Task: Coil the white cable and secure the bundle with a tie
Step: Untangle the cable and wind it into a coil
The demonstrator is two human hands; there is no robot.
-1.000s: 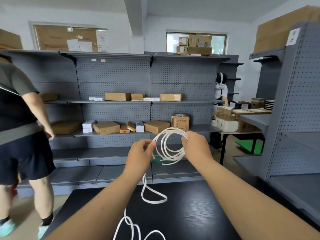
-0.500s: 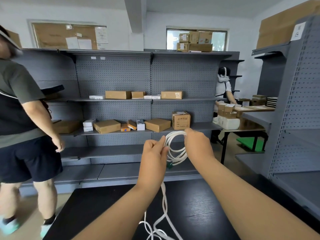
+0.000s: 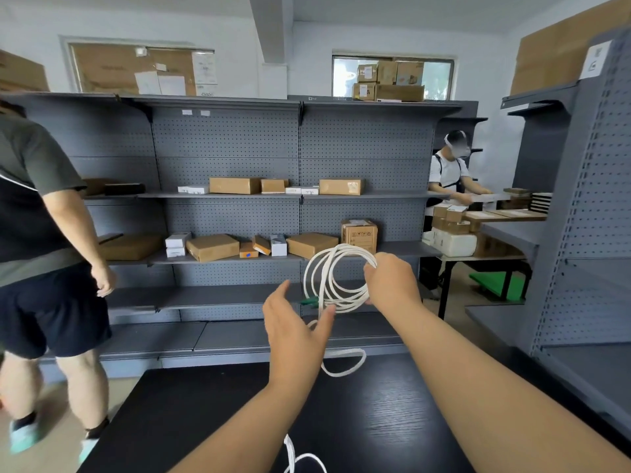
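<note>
Surface: black woodgrain table (image 3: 392, 421), slack lying below the coil.
Done: several loops of white round cable (image 3: 336, 278) clenched by right hand (image 3: 392, 285).
Left: left hand (image 3: 293, 332) spread, fingers released; slack uncoiled, no tie seen.

- Bright, even daylight fills the room, some of it from the window (image 3: 392, 78) high on the back wall.
- Shadows are soft and faint.
- The dark surface (image 3: 211, 414) shows a dull sheen.
- The wide lens bends the shelves (image 3: 580, 186) at the edges.
- Slight blur softens the left hand (image 3: 293, 331).

Black table (image 3: 392, 421) lies bare under both forearms; grey shelving (image 3: 232, 213) blocks ahead; bystander (image 3: 44, 233) crowds left.
</note>
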